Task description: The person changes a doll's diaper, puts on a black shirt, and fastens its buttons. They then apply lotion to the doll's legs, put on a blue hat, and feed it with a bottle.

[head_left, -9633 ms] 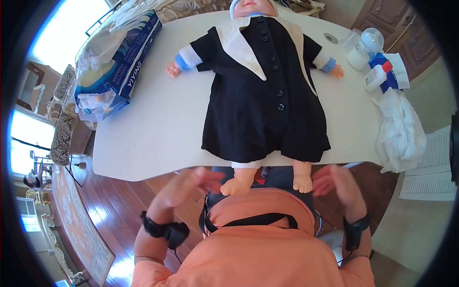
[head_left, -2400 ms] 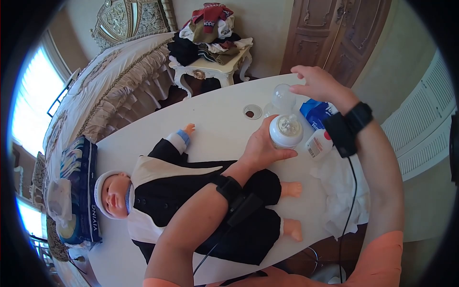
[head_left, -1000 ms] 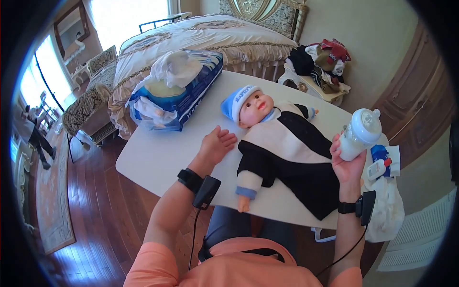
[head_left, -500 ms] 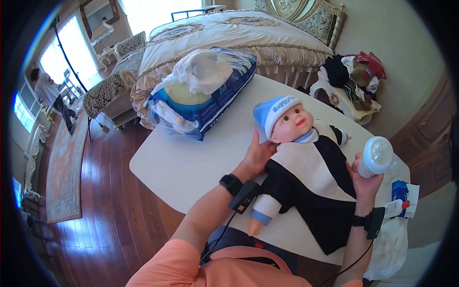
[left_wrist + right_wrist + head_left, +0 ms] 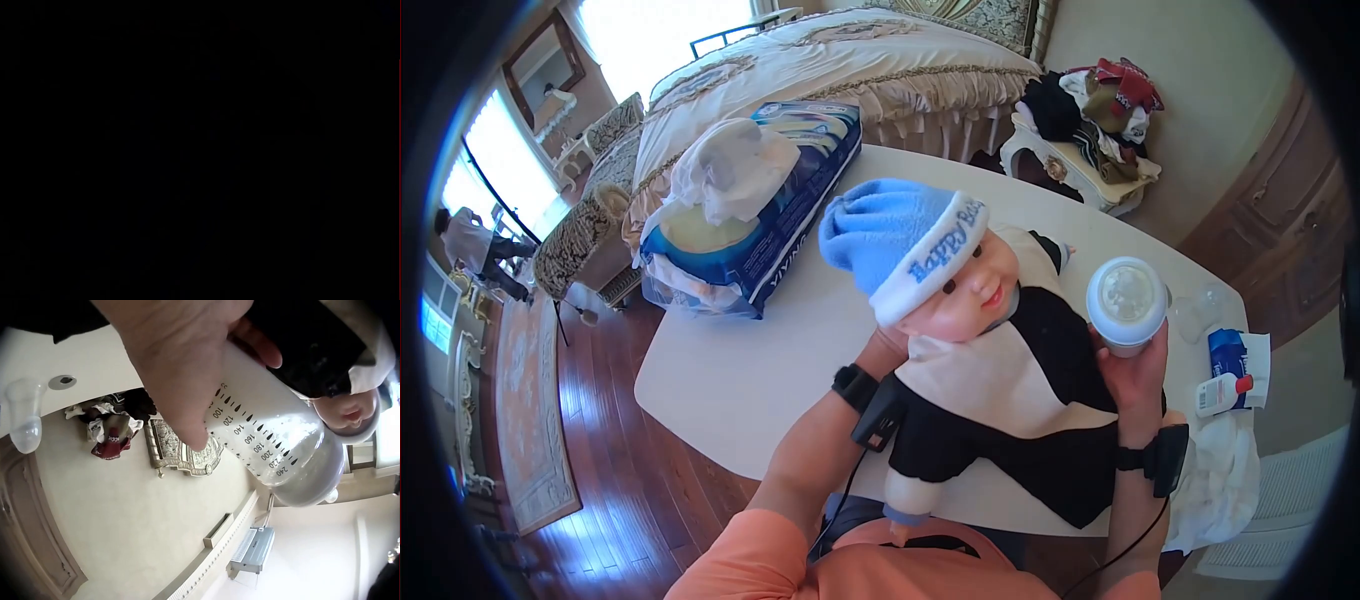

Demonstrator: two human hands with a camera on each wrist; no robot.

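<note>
A baby doll (image 5: pixel 1000 380) in a blue-and-white hat and a black outfit with a wide cream collar lies across the table, its head (image 5: pixel 965 300) raised and turned to the right. My left hand (image 5: pixel 887 347) is under the head and neck, its fingers hidden behind them. My right hand (image 5: pixel 1138 375) grips a baby bottle (image 5: pixel 1127 305) beside the doll's chest. In the right wrist view, thumb and fingers wrap the clear bottle (image 5: pixel 262 428), which has black measuring marks and a rounded cap, tilted toward the doll's face (image 5: pixel 350 415). The left wrist view is black.
An opened diaper pack (image 5: pixel 750 230) stands at the table's (image 5: pixel 730 400) back left. Along the right edge are a clear bottle (image 5: pixel 1190 315), a blue packet (image 5: pixel 1228 352), a red-capped bottle (image 5: pixel 1220 394) and a crumpled white cloth (image 5: pixel 1215 480). A clothes-laden stool (image 5: pixel 1080 170) stands behind.
My right hand has picked up the bottle from my left and brought it beside the doll. The left hand has slid under the doll's neck, and the head has risen.
</note>
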